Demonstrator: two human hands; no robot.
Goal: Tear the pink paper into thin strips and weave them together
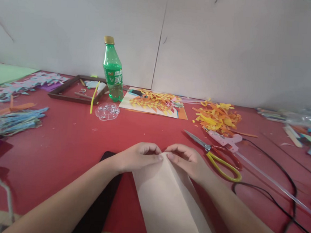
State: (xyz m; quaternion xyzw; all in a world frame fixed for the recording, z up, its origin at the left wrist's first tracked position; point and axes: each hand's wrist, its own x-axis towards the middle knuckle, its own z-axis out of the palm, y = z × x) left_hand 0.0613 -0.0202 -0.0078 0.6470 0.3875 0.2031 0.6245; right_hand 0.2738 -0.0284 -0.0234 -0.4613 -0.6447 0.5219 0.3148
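A long cream sheet of paper (164,197) with a lengthwise crease stretches from the table's near edge toward the middle. At its far end, my left hand (141,157) pinches the left side of the tip between thumb and fingers. My right hand (185,161) grips the same tip from the right, its thumb lying on the paper close to the left thumb. Under my left wrist lies a flat black object (99,202), partly covered by the arm. Just right of my right hand are scissors (212,150) with red and yellow handles.
A green bottle (113,73) stands at the back beside a brown frame (62,95) and a clear tray of googly eyes (107,111). Yellow-orange paper strips (218,116) lie behind a pink glue gun (226,140), its cord trailing right. Blue paper fringe (21,121) sits left.
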